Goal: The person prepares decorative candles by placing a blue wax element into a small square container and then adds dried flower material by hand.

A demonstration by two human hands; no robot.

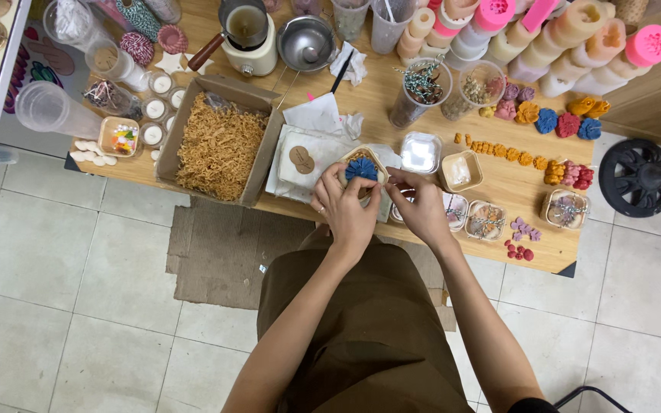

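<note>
A small square box (pixel 357 155) with tan shredded filling holds a blue flower-shaped candle (pixel 362 169). My left hand (pixel 345 208) grips the box from its near side. My right hand (pixel 421 206) touches the box's right edge with pinched fingertips. Both hands are over the near edge of a wooden table (pixel 499 180).
A cardboard box of tan shredded paper (pixel 219 141) lies left of my hands. Small filled boxes (pixel 486 219), a clear lid (pixel 421 151), coloured flower candles (pixel 568 124), pillar candles (pixel 575 34), cups, a melting pot (pixel 248 34) and a metal bowl (pixel 307 42) crowd the table. A black wheel (pixel 633 177) stands at right.
</note>
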